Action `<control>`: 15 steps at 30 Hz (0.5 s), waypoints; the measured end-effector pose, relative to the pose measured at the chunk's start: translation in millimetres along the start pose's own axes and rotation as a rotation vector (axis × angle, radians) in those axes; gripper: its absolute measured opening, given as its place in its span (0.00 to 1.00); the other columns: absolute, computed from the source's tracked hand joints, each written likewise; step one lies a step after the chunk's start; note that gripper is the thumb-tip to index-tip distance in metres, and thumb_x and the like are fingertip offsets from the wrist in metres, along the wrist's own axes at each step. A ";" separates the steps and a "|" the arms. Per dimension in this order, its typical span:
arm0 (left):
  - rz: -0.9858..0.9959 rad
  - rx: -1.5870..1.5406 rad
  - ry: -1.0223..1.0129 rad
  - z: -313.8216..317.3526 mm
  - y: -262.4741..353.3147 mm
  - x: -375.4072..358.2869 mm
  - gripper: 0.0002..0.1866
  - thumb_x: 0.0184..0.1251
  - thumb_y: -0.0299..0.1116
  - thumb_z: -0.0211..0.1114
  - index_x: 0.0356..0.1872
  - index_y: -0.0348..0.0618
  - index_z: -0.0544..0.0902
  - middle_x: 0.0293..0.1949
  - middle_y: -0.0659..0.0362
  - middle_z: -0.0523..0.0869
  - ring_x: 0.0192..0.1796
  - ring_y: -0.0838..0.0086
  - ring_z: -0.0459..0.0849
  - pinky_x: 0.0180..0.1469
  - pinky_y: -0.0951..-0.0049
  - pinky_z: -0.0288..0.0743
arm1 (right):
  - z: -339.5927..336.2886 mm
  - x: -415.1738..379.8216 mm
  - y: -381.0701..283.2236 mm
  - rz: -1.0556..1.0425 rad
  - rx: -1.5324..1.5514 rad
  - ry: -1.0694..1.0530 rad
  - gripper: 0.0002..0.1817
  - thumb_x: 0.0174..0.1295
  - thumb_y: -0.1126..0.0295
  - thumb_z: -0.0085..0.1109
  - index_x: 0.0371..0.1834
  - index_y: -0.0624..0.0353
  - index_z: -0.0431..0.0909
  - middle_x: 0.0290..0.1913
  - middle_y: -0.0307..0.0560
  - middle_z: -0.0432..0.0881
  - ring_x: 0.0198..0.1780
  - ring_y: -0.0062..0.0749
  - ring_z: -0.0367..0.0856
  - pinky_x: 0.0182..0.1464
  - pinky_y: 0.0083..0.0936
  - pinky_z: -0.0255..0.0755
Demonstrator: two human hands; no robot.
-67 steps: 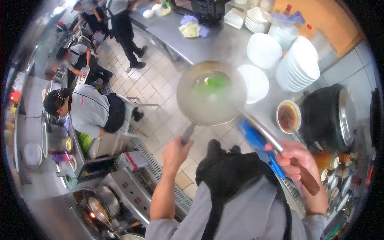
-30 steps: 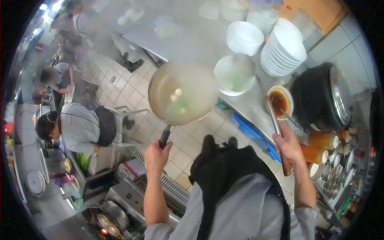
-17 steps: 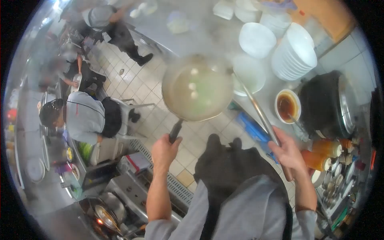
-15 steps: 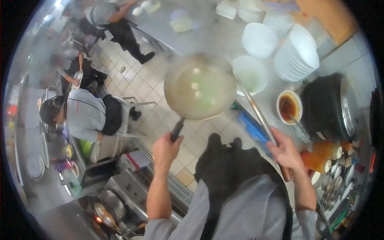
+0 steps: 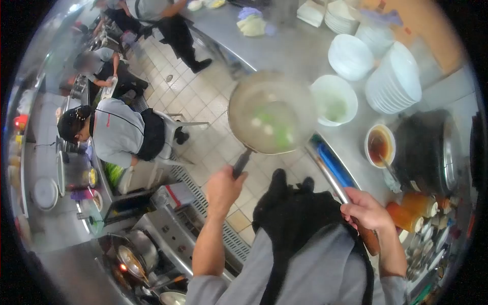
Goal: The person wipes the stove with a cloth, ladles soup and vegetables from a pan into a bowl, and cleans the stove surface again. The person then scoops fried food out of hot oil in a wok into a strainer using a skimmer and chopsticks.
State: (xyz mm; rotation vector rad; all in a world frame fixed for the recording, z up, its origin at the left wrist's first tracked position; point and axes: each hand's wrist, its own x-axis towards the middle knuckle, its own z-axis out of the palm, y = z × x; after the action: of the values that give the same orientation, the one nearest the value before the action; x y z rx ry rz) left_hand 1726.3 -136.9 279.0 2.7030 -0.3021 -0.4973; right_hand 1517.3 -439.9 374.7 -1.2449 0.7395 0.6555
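My left hand (image 5: 223, 192) is wrapped round the dark handle of a pan (image 5: 240, 109), held up over the floor beside the steel counter. Cloudy liquid, pale round pieces and something green are in the pan under steam. In my right hand (image 5: 368, 211) is a long metal cooking utensil (image 5: 329, 175) with a wooden grip. Its shaft points up toward the pan's right side; steam blurs its far end, so its head cannot be made out. Close to the pan's right stands a white bowl (image 5: 351, 96) with green bits inside.
On the counter (image 5: 292, 53) are stacked white bowls (image 5: 389, 84), a cup of brown sauce (image 5: 392, 144), a black pot (image 5: 424, 147) and sauce bottles (image 5: 405, 216). A co-worker (image 5: 119, 129) bends over the left bench; other people stand farther back. A lit burner (image 5: 123, 267) is lower left.
The pan has shifted right and tilts differently, with its green contents showing more clearly. My right hand and the utensil have moved slightly down and right. The view has shifted too.
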 end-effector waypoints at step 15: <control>-0.036 0.024 -0.028 1.9 4.3 -15.5 0.20 0.64 0.49 0.70 0.34 0.37 0.81 0.29 0.43 0.85 0.37 0.43 0.84 0.40 0.48 0.76 | 23.5 34.4 -40.3 -0.088 0.282 -0.211 0.25 0.66 0.69 0.52 0.66 0.66 0.68 0.24 0.39 0.71 0.13 0.24 0.68 0.13 0.23 0.63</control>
State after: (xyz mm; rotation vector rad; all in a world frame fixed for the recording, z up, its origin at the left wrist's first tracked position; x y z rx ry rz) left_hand 1710.7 -137.2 283.7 2.7307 -0.2690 -0.5454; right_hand 1573.0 -423.7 374.6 -0.9287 0.5755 0.5783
